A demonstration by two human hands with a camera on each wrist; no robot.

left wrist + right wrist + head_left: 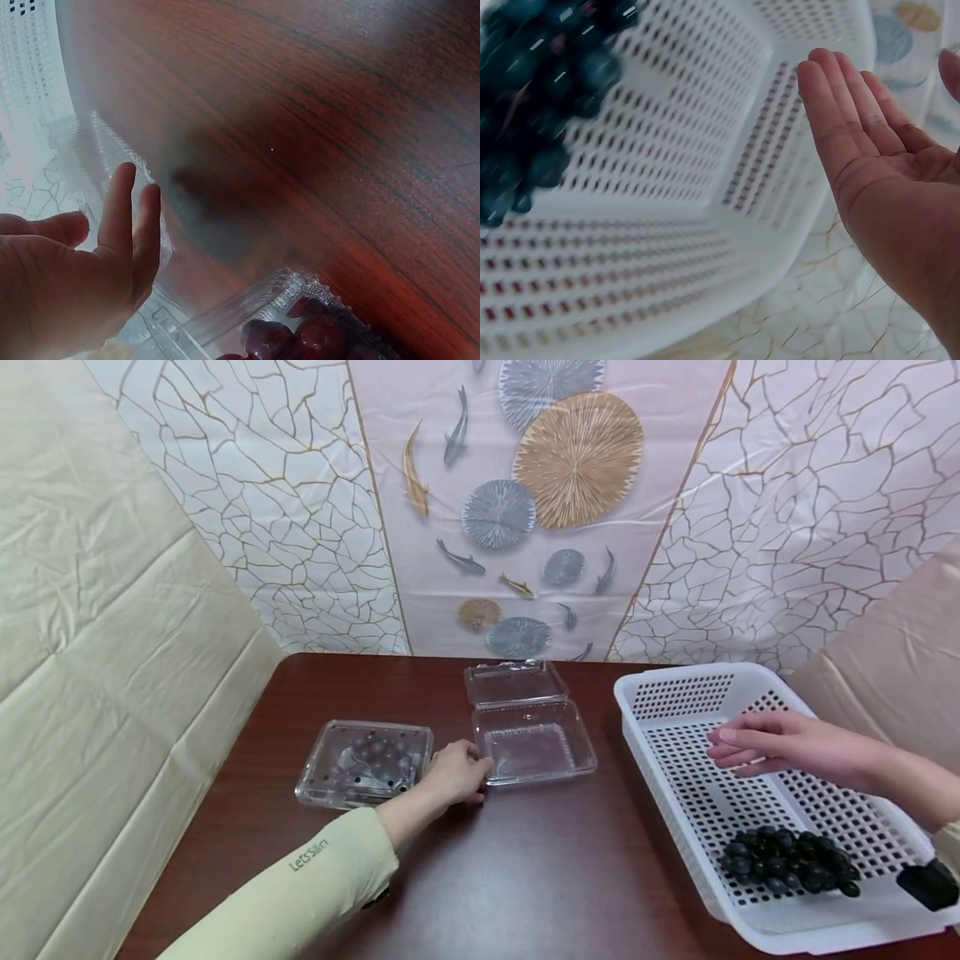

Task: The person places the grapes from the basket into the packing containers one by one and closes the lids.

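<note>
My left hand (455, 772) is at the near left side of an open clear plastic clamshell box (531, 752), its fingertips by the wall. The left wrist view shows the fingers of that hand (124, 232) fairly straight and the thumb apart. Left of it lies a closed clear clamshell box (330, 760) with dark red grapes (319, 334) inside. My right hand (787, 745) hovers over a white perforated basket (675, 827), its fingers extended and holding nothing. A bunch of black grapes (787, 860) lies at the near end of the basket.
The dark wooden table (540, 877) runs back to a patterned wall cloth (450, 593). The open box's lid (517, 683) lies folded back toward that cloth. High basket rims border the right side, and a cream cloth (112, 693) hangs on the left.
</note>
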